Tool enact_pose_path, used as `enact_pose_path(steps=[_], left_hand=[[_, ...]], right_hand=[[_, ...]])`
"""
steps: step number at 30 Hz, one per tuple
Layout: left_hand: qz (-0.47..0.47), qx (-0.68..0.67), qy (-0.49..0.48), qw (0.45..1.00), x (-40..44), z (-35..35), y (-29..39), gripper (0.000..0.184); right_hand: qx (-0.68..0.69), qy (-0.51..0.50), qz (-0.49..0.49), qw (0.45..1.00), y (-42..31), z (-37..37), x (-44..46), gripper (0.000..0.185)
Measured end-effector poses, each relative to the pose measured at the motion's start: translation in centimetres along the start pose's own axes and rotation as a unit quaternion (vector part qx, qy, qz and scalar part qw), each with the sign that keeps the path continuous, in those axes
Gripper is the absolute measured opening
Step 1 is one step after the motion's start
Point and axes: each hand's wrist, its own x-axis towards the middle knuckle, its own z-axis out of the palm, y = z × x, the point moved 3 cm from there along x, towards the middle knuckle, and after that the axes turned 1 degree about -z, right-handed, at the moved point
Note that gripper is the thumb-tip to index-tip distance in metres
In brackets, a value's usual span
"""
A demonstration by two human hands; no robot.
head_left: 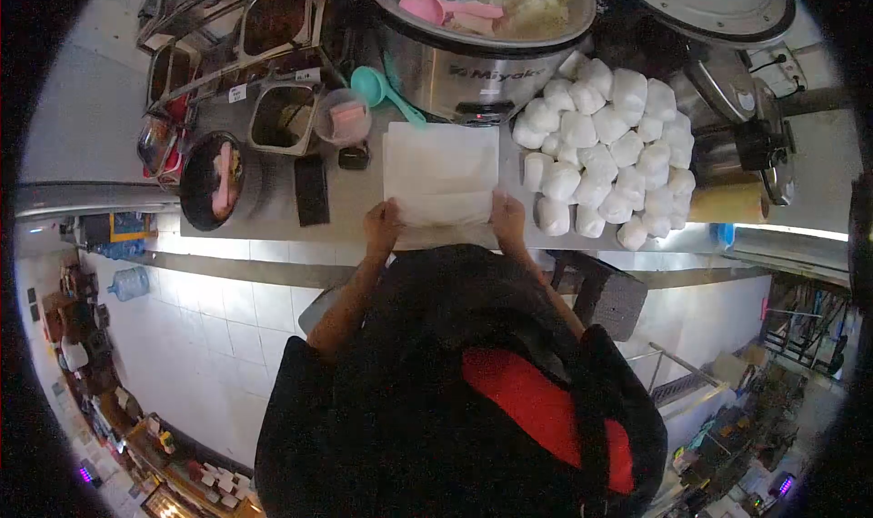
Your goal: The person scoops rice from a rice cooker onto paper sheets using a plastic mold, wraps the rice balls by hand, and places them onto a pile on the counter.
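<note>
White paper sheets (441,161) lie on the metal counter (353,211), in front of the rice cooker. My left hand (382,225) pinches the near left corner of the paper, and my right hand (507,220) pinches the near right corner. Both hands are closed. The paper's near edge looks slightly lifted and creased between them. Just beyond the paper, a green scoop (389,92) rests with its handle toward the sheets. To the right of my right hand, several white wrapped bundles (596,159) are piled on the counter.
The large cooker (482,72) holds rice and a pink scoop (423,9). Left are a black bowl (194,183) with a pink spoon, a phone (311,191), a plastic cup (344,118) and metal containers (283,118). A lidded pot (718,150) stands at the right.
</note>
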Motion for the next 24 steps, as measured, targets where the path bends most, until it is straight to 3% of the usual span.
enact_pose_path(steps=[2, 5, 8, 9, 11, 12, 14, 15, 17, 18, 20, 21, 23, 24], left_hand=[[0.029, 0.077, 0.115, 0.99, 0.4, 0.8, -0.1, 0.036], [0.265, 0.249, 0.199, 0.91, 0.7, 0.9, -0.2, 0.038], [0.201, 0.377, 0.111, 0.897, 1.0, 2.1, -1.5, 0.03], [0.221, 0.371, 0.134, 0.892, 1.2, 2.9, -3.0, 0.027], [0.26, 0.356, 0.184, 0.879, 1.7, 3.6, -3.6, 0.024], [0.242, 0.392, 0.134, 0.877, 1.8, 3.7, -3.4, 0.023], [0.199, 0.462, 0.033, 0.864, 1.7, 2.6, -2.5, 0.024], [0.185, 0.398, 0.073, 0.896, 1.7, 1.6, -1.8, 0.024], [0.157, 0.265, 0.142, 0.941, 1.0, 0.3, -0.2, 0.025], [0.171, 0.229, 0.129, 0.95, 0.2, -0.6, 1.9, 0.026], [0.198, 0.153, 0.102, 0.963, -1.5, -2.0, 6.4, 0.029], [0.201, 0.131, -0.004, 0.971, -1.9, -0.7, 6.1, 0.032], [0.193, 0.083, -0.205, 0.956, -2.8, 1.4, 5.1, 0.038], [0.236, 0.117, -0.207, 0.942, -3.3, 1.8, 5.6, 0.042]], right_hand=[[-0.092, 0.045, -0.025, 0.994, 3.8, 1.8, 1.0, 0.042], [-0.26, 0.064, -0.183, 0.946, 0.7, 1.4, 1.4, 0.041], [-0.391, 0.063, -0.217, 0.892, 1.2, 1.5, 1.5, 0.04], [-0.436, 0.056, -0.213, 0.873, 1.2, 1.5, 1.4, 0.039], [-0.447, -0.033, -0.085, 0.89, 1.1, 0.9, 1.9, 0.028], [-0.45, -0.081, -0.02, 0.889, 0.8, 0.6, 1.8, 0.033], [-0.496, -0.033, -0.03, 0.867, 1.2, -0.1, 1.6, 0.04], [-0.516, -0.008, -0.036, 0.856, 0.6, -0.1, 1.7, 0.045], [-0.391, -0.032, -0.122, 0.912, -3.0, 1.0, 1.7, 0.051], [-0.326, -0.039, -0.159, 0.931, -5.6, 1.5, 1.4, 0.054], [-0.372, -0.127, -0.269, 0.879, -9.5, 3.6, 0.5, 0.061], [-0.39, -0.172, -0.324, 0.845, -10.3, 4.5, 0.3, 0.065], [-0.355, -0.113, -0.313, 0.873, -6.3, 5.3, 2.9, 0.066], [-0.336, -0.087, -0.309, 0.886, -4.8, 5.8, 4.5, 0.067]])
